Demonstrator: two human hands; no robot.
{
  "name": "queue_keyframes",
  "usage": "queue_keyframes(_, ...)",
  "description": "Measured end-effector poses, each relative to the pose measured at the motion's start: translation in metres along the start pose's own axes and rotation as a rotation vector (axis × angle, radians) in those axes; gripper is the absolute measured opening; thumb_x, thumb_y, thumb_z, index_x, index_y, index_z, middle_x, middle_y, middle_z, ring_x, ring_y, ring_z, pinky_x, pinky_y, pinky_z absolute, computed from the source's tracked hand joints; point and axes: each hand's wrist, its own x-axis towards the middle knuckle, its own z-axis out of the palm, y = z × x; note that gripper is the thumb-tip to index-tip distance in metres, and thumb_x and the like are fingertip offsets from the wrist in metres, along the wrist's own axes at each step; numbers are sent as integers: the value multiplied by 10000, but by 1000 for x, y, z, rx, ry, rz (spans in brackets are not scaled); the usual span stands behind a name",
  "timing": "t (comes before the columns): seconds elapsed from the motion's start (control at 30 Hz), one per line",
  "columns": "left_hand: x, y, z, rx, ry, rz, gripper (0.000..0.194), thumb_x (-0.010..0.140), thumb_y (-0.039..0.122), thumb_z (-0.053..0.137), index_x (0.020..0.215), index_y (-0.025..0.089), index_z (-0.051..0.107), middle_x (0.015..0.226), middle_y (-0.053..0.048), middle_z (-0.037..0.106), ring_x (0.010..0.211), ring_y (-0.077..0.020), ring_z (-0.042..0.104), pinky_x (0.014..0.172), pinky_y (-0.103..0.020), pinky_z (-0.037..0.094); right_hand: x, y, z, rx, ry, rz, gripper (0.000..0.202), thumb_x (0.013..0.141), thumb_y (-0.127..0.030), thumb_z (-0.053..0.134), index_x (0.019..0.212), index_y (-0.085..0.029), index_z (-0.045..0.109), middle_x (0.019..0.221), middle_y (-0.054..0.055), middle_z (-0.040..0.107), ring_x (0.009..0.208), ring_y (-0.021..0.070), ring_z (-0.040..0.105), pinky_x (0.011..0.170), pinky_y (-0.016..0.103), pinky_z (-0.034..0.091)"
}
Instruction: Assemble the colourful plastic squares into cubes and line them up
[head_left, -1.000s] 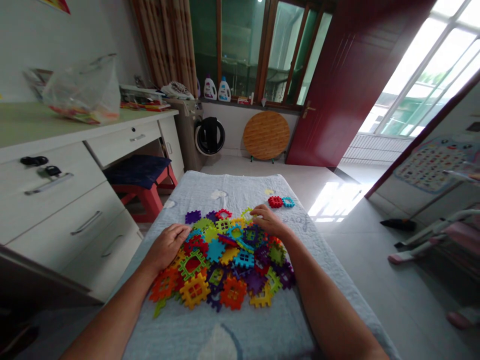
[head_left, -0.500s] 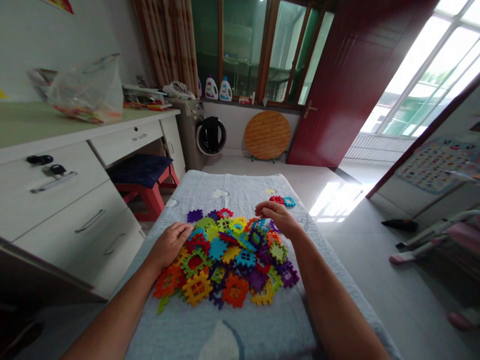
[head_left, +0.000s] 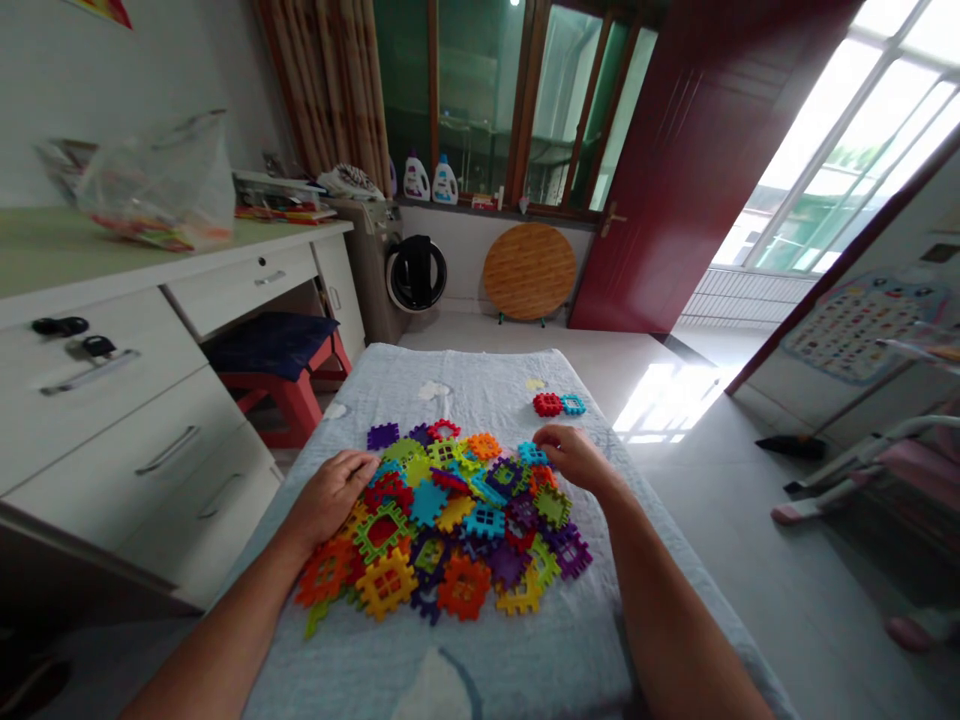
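A heap of colourful plastic interlocking tiles [head_left: 455, 513] with notched edges lies in front of me; several have window-like cutouts. My right hand [head_left: 576, 458] is at the heap's right side, its thumb and fingers pinched on the edge of a blue tile [head_left: 532, 454]. On the left edge of the heap rests my left hand [head_left: 335, 492], palm down, fingers stretched out and close together over the tiles. What lies under its palm is hidden. Beyond my right hand, a red tile [head_left: 547, 405] and a light blue tile [head_left: 574, 404] lie side by side, apart from the heap.
The heap lies on a table covered by a pale blue cloth [head_left: 450, 375]. To the left are a white drawer desk [head_left: 97, 400] and a red stool [head_left: 296, 405]. A washing machine [head_left: 375, 255], a round wooden board [head_left: 529, 272] and a red door [head_left: 675, 180] stand beyond.
My right hand has drawn slightly right and down, now pinching the blue tile at the heap's edge. An orange tile at the back shows more fully. My left hand stays on the heap.
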Motion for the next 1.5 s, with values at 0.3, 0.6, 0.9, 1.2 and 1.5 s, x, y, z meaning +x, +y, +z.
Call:
queue_keyframes(0.3, -1, -2, 1, -7, -1, 13, 424, 870, 534, 400, 929, 218, 677, 1018, -47, 685, 1002, -217, 609, 942, -343, 458, 5, -6, 23, -50, 8, -83, 299, 806, -233, 547, 1091, -210, 633, 1129, 72, 655, 1116, 239, 536, 968, 409, 367)
queue_keyframes(0.6, -1, -1, 1, -19, -1, 1, 424, 874, 525, 393, 929, 214, 676, 1021, -49, 678, 1008, -216, 601, 943, -341, 450, 55, -60, 47, -325, -154, 56, 565, 708, -548, 648, 1151, -200, 612, 963, 124, 700, 960, 301, 605, 818, 381, 414)
queue_keyframes(0.9, -1, -1, 1, -25, -2, 13, 420, 876, 519, 401, 929, 214, 685, 1011, -47, 680, 1001, -216, 601, 939, -335, 448, 56, -32, 39, -350, -76, 88, 517, 680, -257, 655, 1187, -198, 572, 1126, 128, 616, 1008, 284, 576, 805, 363, 425)
queue_keyframes(1.2, -1, -4, 2, 6, 3, 15, 434, 865, 530, 399, 931, 209, 684, 1013, -46, 687, 992, -220, 609, 931, -344, 460, 37, -11, 3, -182, -68, -32, 219, 748, -152, 583, 947, -182, 667, 935, 55, 675, 819, 156, 595, 729, 252, 420)
queue_keyframes(1.5, -1, -3, 2, 24, -7, 13, 447, 862, 533, 390, 947, 201, 678, 1031, -54, 681, 999, -222, 608, 942, -347, 454, -2, 0, 1, -381, -318, -39, 108, 702, -190, 625, 755, -198, 720, 749, 32, 674, 714, 159, 573, 611, 238, 337)
